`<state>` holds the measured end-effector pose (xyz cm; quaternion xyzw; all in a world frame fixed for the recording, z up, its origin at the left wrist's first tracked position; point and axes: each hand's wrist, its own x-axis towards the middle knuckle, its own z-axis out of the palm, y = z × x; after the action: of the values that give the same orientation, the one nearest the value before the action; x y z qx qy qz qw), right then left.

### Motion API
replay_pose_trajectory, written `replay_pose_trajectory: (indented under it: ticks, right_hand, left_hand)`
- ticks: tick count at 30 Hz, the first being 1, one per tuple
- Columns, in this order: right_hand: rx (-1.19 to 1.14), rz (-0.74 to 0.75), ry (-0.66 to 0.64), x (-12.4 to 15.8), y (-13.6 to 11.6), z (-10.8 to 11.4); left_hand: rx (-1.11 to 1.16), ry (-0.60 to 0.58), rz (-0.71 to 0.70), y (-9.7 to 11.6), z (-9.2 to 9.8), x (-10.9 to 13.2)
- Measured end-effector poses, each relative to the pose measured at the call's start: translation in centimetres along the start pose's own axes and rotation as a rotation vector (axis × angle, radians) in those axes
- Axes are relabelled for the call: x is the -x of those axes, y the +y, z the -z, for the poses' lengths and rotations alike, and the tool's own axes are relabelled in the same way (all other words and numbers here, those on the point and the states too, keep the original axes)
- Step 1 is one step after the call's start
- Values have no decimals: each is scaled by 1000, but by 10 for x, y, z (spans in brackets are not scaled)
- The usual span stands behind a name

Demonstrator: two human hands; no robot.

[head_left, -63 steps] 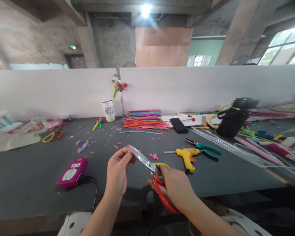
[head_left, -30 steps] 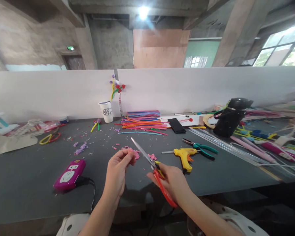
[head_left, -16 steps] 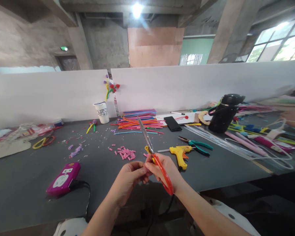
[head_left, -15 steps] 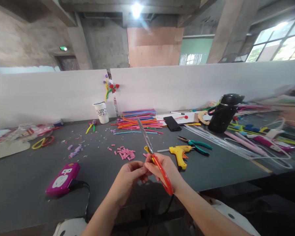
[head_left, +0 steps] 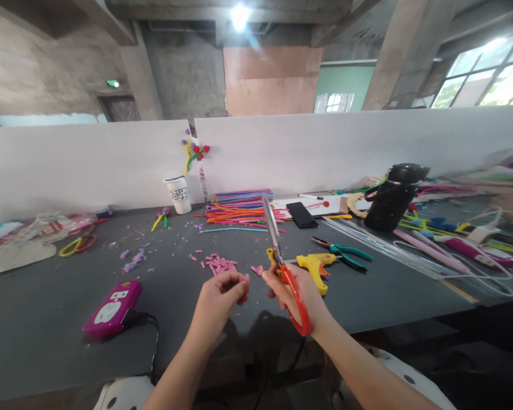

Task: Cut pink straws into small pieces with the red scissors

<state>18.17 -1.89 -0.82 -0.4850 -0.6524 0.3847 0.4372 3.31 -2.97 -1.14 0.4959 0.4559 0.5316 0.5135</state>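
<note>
Scissors (head_left: 277, 250) are sitting in right hand (head_left: 311, 293) | left hand (head_left: 216, 299) is pinching pink piece (head_left: 247, 278) | cut bits (head_left: 220, 265) are lying mid-frame, held piece maybe waiting

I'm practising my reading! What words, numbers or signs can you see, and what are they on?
None can be read for sure.
Cup: bold dark marks, too blurred to read.
Green sign: lit, too small to read.
Magenta socket: a small orange label, too small to read.
Scissors in the right hand: no text that I can see.
</note>
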Motion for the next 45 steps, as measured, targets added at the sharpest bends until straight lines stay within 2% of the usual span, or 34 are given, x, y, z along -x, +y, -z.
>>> replay_pose_trajectory:
  ticks: [5, 9, 13, 21, 45]
  right_hand:
    - [487, 116, -41, 11, 0, -1]
    - [780, 182, -46, 18, 0, -1]
    - [924, 188, -71, 21, 4, -1]
    - [967, 280, -41, 21, 12, -4]
    - [996, 282, -56, 21, 14, -8]
  left_hand:
    - [270, 153, -18, 10, 10, -2]
    - [354, 189, -65, 14, 12, 0]
    - [361, 188, -113, 14, 13, 2]
    - [365, 188, -141, 14, 14, 1]
    - [406, 178, -142, 14, 14, 1]
